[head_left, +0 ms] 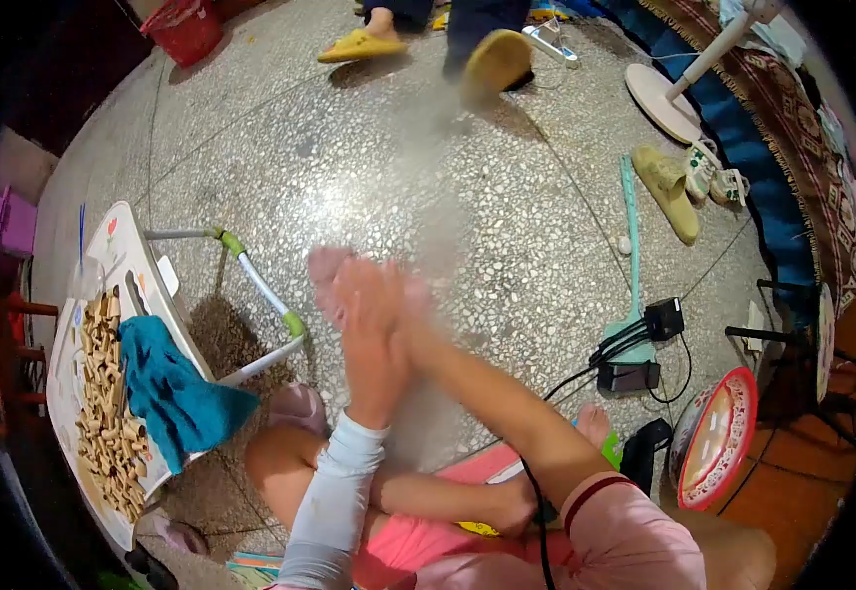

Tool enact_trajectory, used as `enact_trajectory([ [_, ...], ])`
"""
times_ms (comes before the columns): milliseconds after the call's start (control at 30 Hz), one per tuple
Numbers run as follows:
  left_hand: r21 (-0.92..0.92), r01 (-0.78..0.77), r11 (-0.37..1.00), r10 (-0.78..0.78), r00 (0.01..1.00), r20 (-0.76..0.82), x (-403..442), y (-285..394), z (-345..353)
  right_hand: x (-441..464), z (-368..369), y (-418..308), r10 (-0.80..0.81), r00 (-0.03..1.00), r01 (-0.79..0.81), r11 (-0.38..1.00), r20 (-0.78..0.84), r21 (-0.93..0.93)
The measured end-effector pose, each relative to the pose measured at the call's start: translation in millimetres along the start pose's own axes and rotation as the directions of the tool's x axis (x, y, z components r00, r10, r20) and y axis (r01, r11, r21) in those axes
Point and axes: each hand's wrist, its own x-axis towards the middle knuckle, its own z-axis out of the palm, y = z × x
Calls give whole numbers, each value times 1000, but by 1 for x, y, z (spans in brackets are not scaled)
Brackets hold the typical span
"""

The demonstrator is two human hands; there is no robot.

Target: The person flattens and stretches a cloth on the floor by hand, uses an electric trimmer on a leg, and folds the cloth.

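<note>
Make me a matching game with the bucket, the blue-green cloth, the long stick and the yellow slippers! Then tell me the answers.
1. bucket
2. blue-green cloth
3. long stick
4. yellow slippers

A. on someone's feet
B. hanging over the edge of a white table
C. minty green
D. red

Right pairs: 1-D, 2-B, 3-C, 4-A

looks like somebody's home tbh, going by the terrazzo floor [280,147], olive slippers [679,208] and sneakers [701,175] lying about, patterned throw [792,123] and red plastic bucket [188,37].
</note>
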Motion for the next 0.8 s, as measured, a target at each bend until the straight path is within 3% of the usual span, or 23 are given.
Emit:
enact_trajectory([
  [167, 6, -21, 1000, 21, 999, -38, -5, -4, 3, -6, 15, -17, -192, 980, 197, 963, -43, 184],
  [267, -35, 11, 999, -13, 998, -58, -9, -9, 2, 16, -6, 0, -120, 989, 117, 992, 82, 35],
  [367, 4, 59, 998, -59, 997, -54, -11, -17, -1, 32, -23, 30, 54, 989, -58, 998, -140, -20],
  [433, 7, 66, 998, -66, 996, -66, -12, -19, -1, 52, -64, 71, 232, 969, -243, 956, 82, 165],
  [533, 10, 71, 997, -70, 996, -60, -13, -19, 1, 32, -145, 114, 235, 972, -235, 972, 20, -11],
  [600, 19, 67, 998, -66, 996, -52, -12, -19, 3, 12, -170, 154, 452, 892, -452, 891, 1, -51],
  [633, 22, 67, 998, -66, 997, -50, -13, -19, 5, -11, -120, 201, 610, 789, -614, 785, -72, -80],
  [700, 0, 90, 996, -90, 995, -36, -15, -18, 9, -62, -91, 258, 654, 729, -683, 714, -200, -153],
  [800, 1, 69, 998, -69, 997, -24, -17, -17, 14, -109, -74, 300, 696, 698, -700, 615, -168, -362],
])
